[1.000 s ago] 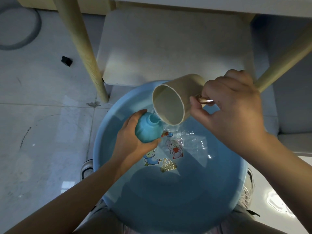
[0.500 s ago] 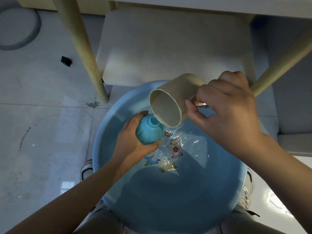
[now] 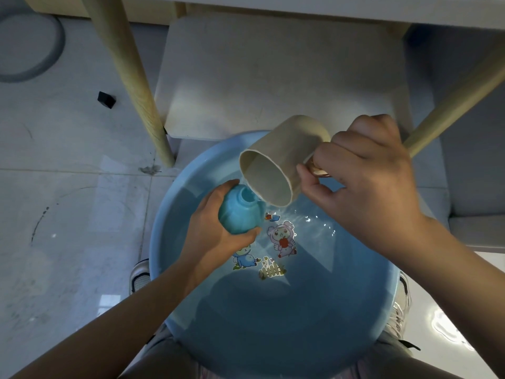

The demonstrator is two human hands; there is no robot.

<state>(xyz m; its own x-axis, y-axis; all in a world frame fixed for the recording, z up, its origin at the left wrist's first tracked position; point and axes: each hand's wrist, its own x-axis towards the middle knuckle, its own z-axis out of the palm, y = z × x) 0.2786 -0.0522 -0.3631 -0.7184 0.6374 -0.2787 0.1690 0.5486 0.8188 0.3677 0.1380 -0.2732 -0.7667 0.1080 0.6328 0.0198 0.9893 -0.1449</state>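
A round blue basin (image 3: 175, 305) with shallow water and cartoon stickers on its bottom fills the lower middle. My left hand (image 3: 216, 236) grips a small turquoise bottle (image 3: 240, 214) over the basin, its open neck pointing up and right. My right hand (image 3: 363, 187) holds a beige mug (image 3: 276, 168) by its copper-coloured handle (image 3: 314, 168). The mug is tipped toward me, its rim right above the bottle's neck, and a thin stream of water runs from the rim onto the bottle's mouth. Ripples glint on the water under the mug.
A pale stool seat (image 3: 273, 72) stands just behind the basin. Wooden table legs slant at the left (image 3: 131, 77) and right (image 3: 453, 102). A small black object (image 3: 106, 99) and a grey ring (image 3: 32, 45) lie on the tiled floor. My shoes (image 3: 139, 277) flank the basin.
The mug has shifted slightly left and its rim has come closer over the bottle's neck. My left hand keeps the bottle in nearly the same place.
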